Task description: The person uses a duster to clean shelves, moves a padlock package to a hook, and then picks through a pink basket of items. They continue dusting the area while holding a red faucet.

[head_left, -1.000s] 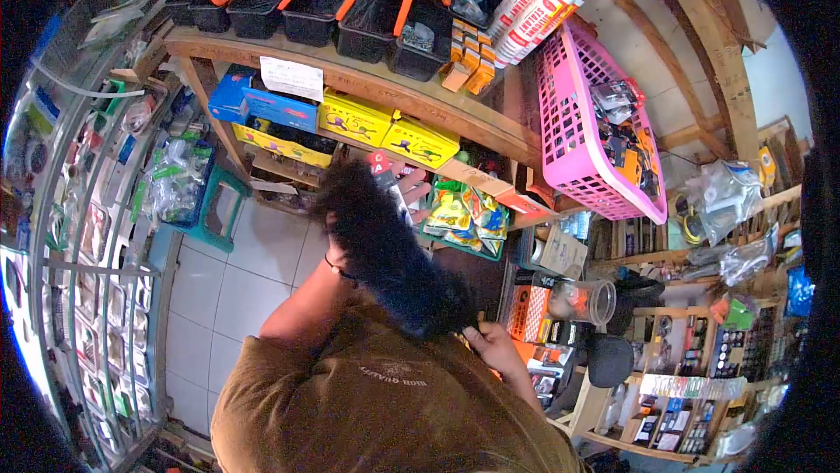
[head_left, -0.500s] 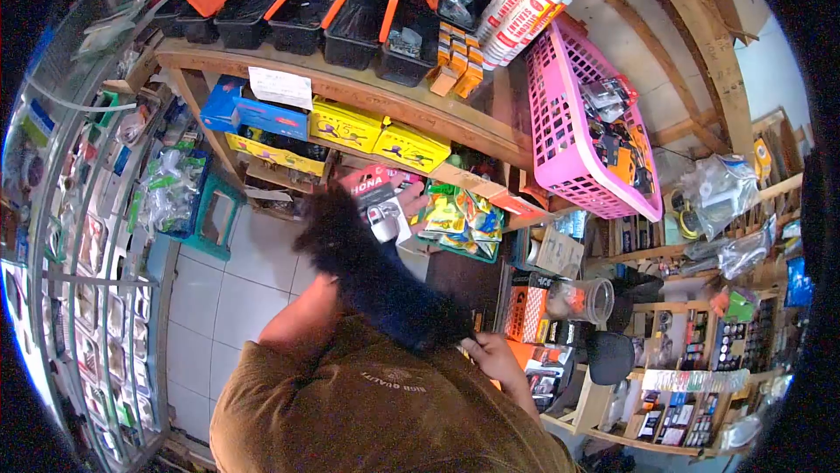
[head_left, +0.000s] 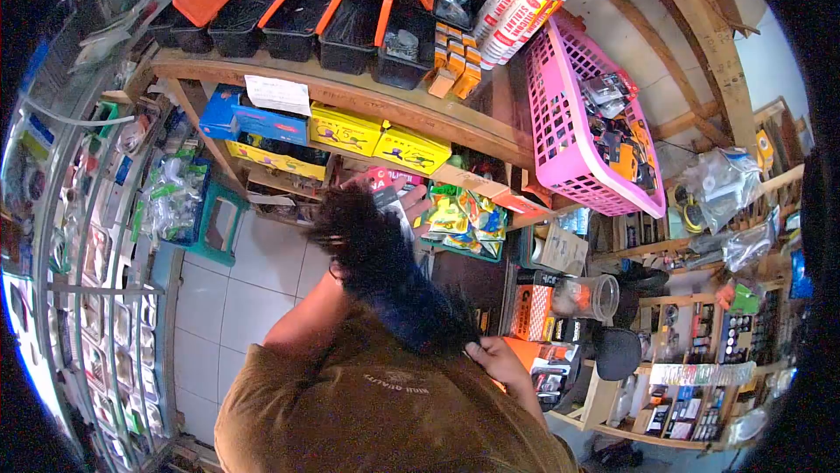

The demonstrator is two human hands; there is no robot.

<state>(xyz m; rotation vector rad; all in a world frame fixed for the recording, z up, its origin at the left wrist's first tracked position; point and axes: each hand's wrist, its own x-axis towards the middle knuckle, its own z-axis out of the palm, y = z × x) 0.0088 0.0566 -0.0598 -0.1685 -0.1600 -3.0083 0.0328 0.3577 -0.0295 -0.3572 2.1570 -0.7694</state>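
Note:
My left hand [head_left: 413, 200] is partly hidden behind a dark, fluffy duster [head_left: 394, 285]. Its fingers are around a pink and white carded package [head_left: 389, 182] below the yellow boxes. The duster slants across my chest, its black bushy end over my left wrist. Close to my body on the right, my right hand [head_left: 497, 359] is closed at the duster's lower end, thumb on top. Just beside that hand lies an orange package [head_left: 522, 357]. A green tray of colourful packets [head_left: 464, 219] is right of my left hand.
Black bins [head_left: 350, 40] with orange lids, sealant tubes [head_left: 521, 9] and a pink basket [head_left: 595, 132] stand on the wooden shelf [head_left: 350, 88]. Yellow boxes [head_left: 411, 147] sit underneath. Glass display shelving [head_left: 96, 289] runs along the left, stocked shelves [head_left: 691, 368] at right.
The duster's bushy end and my left forearm have shifted slightly right. The pink package has turned and is more covered by the duster. My right hand keeps its grip.

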